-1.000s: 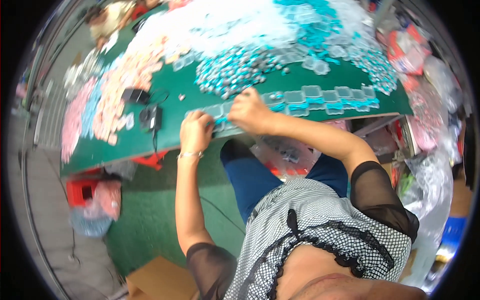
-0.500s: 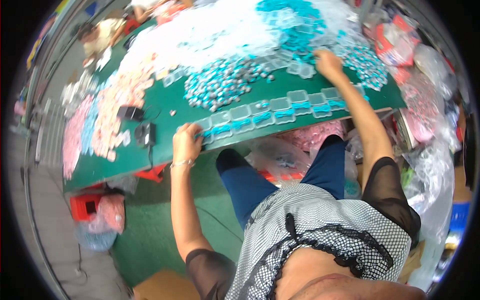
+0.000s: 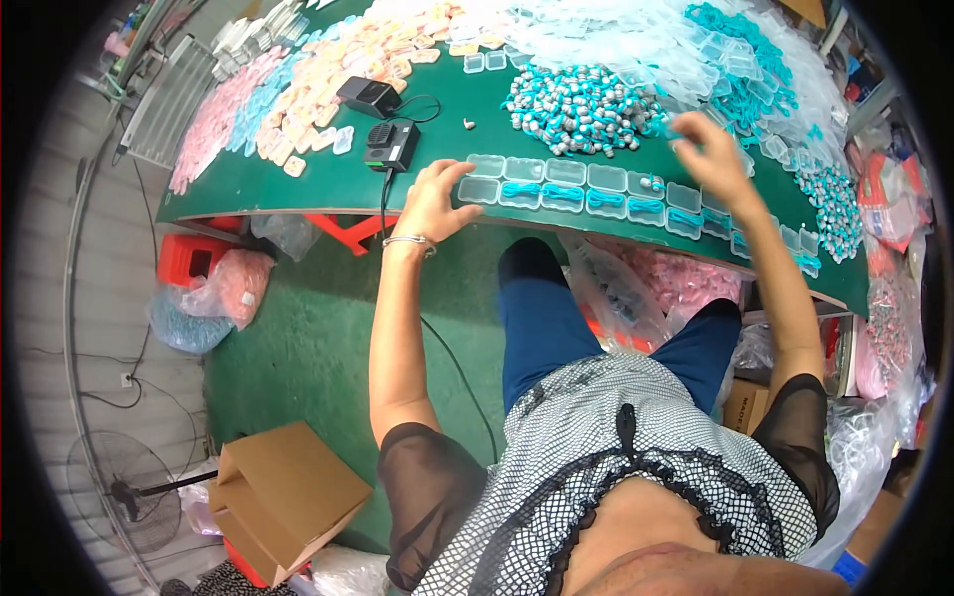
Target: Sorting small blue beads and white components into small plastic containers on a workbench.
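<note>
A row of small clear hinged cases lies opened along the table's front edge, most with coiled teal cord in the near half. At the row's left end, my left hand has thumb and fingers spread around an end case without cord, its fingertips at the case's edge. My right hand hovers beyond the row, beside a heap of small grey-and-teal plugs. Its fingers are bent with a gap to the thumb; a pale blur at the fingertips is unclear. A few plugs sit in one case.
A black boxy device with a cable and another black box stand left of the row. Beyond lie peach cases, clear cases and a teal cord pile. A cardboard box sits on the floor.
The view has shifted, so the table sits differently in it. My left hand has opened wider at the row's end. My right hand has come away from the loose clear cases toward the plug heap.
</note>
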`<action>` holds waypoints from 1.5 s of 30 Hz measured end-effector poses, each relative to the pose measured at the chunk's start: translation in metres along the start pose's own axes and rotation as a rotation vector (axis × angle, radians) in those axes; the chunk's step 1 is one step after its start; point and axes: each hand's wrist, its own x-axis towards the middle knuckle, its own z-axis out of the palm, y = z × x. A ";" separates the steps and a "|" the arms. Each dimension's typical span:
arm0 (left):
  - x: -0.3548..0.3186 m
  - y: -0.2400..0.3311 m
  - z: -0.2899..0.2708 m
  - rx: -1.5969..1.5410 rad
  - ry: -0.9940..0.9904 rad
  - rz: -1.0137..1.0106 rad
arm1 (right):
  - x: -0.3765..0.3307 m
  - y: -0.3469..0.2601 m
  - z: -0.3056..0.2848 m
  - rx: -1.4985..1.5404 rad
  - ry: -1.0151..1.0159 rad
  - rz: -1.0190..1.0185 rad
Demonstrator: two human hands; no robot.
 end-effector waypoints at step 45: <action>0.135 -0.062 0.076 -0.217 0.167 -0.196 | -0.147 0.144 -0.163 -0.295 0.521 0.491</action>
